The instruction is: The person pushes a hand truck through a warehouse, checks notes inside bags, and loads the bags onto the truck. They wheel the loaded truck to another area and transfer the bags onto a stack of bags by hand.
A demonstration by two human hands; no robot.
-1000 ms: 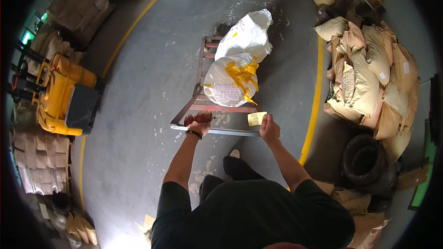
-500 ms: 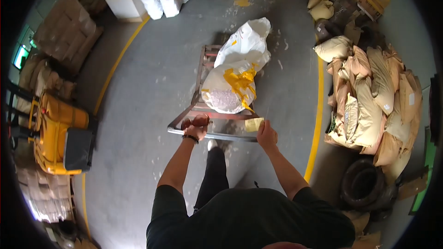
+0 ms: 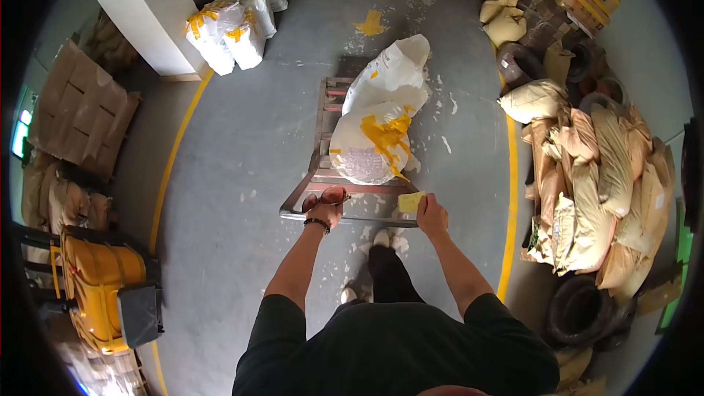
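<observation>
A red-framed cart (image 3: 322, 126) with a metal handle bar stands in front of me. My left hand (image 3: 325, 213), with a dark bead bracelet at the wrist, is closed at the bar's left end and holds sunglasses (image 3: 334, 195). Near the bar's right end, my right hand (image 3: 433, 215) is closed and pinches a yellow paper slip (image 3: 411, 202). On the cart lies a white sack (image 3: 358, 164) with yellow tape bunched on it. Behind that one leans a second white sack (image 3: 391, 73), partly over the cart's right side.
White taped bags (image 3: 244, 42) stand by a white pillar (image 3: 150, 15) at the upper left. A yellow machine (image 3: 99, 286) is at the left. Brown sacks (image 3: 587, 205) are piled at the right, with tires (image 3: 579, 311) below. Yellow lines (image 3: 512, 198) edge the floor.
The floor, pillar, machine and stacks have shifted downward in view as I walk forward with the cart. Both hands keep their holds, and my feet have changed position.
</observation>
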